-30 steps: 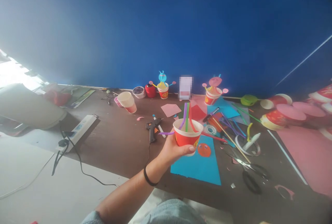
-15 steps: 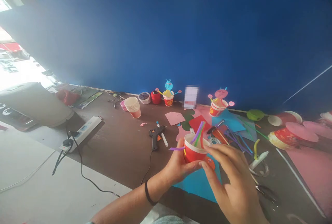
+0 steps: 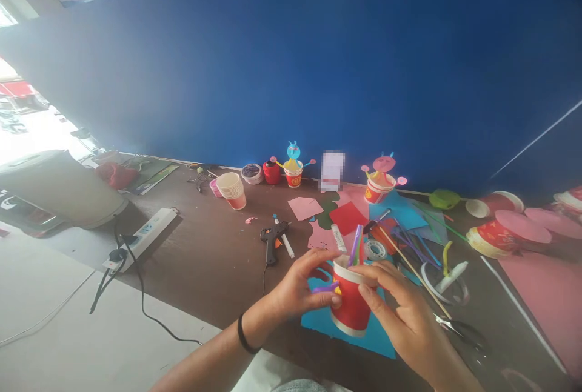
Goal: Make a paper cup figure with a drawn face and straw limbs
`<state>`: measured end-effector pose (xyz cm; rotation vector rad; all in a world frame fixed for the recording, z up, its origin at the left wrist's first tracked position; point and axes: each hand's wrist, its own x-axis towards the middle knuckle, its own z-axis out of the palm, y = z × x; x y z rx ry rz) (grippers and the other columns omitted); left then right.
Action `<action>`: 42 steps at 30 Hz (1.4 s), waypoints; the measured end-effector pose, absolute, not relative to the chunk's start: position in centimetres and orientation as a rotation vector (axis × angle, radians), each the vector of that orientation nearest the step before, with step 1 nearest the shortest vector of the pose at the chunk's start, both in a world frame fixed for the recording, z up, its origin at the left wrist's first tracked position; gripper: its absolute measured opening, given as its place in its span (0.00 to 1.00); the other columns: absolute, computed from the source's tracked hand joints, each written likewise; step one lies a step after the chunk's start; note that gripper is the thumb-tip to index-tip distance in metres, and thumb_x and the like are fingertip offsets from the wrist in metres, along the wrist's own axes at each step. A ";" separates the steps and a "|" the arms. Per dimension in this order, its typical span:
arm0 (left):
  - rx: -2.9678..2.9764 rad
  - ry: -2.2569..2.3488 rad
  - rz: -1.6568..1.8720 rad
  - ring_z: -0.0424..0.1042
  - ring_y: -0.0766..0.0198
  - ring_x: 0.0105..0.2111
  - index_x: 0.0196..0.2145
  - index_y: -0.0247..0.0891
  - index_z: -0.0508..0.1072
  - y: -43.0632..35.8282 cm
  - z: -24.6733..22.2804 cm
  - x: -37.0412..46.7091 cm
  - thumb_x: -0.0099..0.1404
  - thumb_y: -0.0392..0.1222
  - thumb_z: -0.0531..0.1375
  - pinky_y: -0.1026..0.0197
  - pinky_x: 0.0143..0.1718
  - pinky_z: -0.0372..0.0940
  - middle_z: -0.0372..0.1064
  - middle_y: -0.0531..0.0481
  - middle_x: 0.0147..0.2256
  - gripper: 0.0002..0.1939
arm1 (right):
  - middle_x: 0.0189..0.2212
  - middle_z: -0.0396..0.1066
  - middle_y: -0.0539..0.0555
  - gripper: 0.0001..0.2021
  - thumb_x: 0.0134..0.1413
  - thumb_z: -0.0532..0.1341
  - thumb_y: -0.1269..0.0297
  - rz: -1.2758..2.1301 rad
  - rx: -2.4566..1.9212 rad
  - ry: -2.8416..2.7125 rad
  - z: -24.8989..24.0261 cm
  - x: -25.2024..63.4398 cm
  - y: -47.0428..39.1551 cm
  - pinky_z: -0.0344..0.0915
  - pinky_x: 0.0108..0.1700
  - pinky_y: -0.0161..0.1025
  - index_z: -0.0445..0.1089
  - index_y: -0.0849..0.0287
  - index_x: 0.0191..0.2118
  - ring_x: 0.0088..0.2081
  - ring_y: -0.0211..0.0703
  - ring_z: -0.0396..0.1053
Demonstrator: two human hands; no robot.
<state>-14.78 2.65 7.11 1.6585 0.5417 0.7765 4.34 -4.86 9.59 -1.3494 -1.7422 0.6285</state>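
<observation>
A red paper cup (image 3: 352,310) with a white rim is held upright between both hands, above a sheet of blue paper (image 3: 318,324). My left hand (image 3: 311,286) grips its left side, thumb on the wall and fingers near the rim. My right hand (image 3: 400,301) holds the right side, fingertips at the rim and thumb on the wall. Purple, green and red strips, perhaps pipe cleaners (image 3: 356,245), stick up out of the cup. On its left wall, a purple piece (image 3: 325,288) pokes out beside my left thumb.
Behind lie a black glue gun (image 3: 271,239), a glue stick (image 3: 338,238) and a tape roll (image 3: 375,251). Scissors (image 3: 464,332) lie at right. Stacked paper cups (image 3: 231,191), a cup figure with a blue head (image 3: 294,172) and a pink-headed one (image 3: 381,186) stand farther back. A power strip (image 3: 148,233) sits left.
The cup has come lower and nearer and turned more upright, showing more of its red wall. My left fingers have shifted up towards the rim, and my right hand now grips the cup's side.
</observation>
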 end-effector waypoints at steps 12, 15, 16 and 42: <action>1.863 0.385 0.689 0.65 0.64 0.33 0.34 0.36 0.74 4.4 8.6 -15.4 0.46 0.49 0.70 0.64 0.32 0.65 0.63 0.44 0.41 0.20 | 0.36 0.69 0.50 0.09 0.61 0.54 0.66 0.675 -1.294 -1.859 9.4 4.6 -5.4 0.68 0.44 0.39 0.68 0.47 0.45 0.43 0.42 0.67; 1.847 0.356 0.675 0.66 0.63 0.35 0.32 0.36 0.74 4.5 8.6 -15.4 0.47 0.50 0.70 0.64 0.34 0.64 0.66 0.45 0.37 0.18 | 0.33 0.68 0.50 0.10 0.61 0.53 0.67 0.703 -1.264 -1.879 9.9 4.5 -5.4 0.68 0.43 0.41 0.69 0.48 0.43 0.41 0.42 0.67; 1.844 0.352 0.668 0.66 0.63 0.34 0.31 0.35 0.74 4.6 8.6 -15.3 0.47 0.51 0.69 0.64 0.34 0.63 0.67 0.46 0.35 0.18 | 0.33 0.69 0.50 0.10 0.62 0.53 0.67 0.715 -1.253 -1.891 10.0 4.5 -5.4 0.68 0.43 0.41 0.69 0.48 0.43 0.40 0.42 0.67; 1.864 0.257 0.507 0.68 0.63 0.34 0.28 0.35 0.73 5.4 8.6 -15.2 0.48 0.55 0.68 0.61 0.37 0.63 0.68 0.46 0.33 0.20 | 0.46 0.66 0.53 0.12 0.58 0.57 0.62 0.678 -1.368 -1.675 9.4 4.7 -5.4 0.67 0.45 0.39 0.63 0.49 0.49 0.47 0.44 0.66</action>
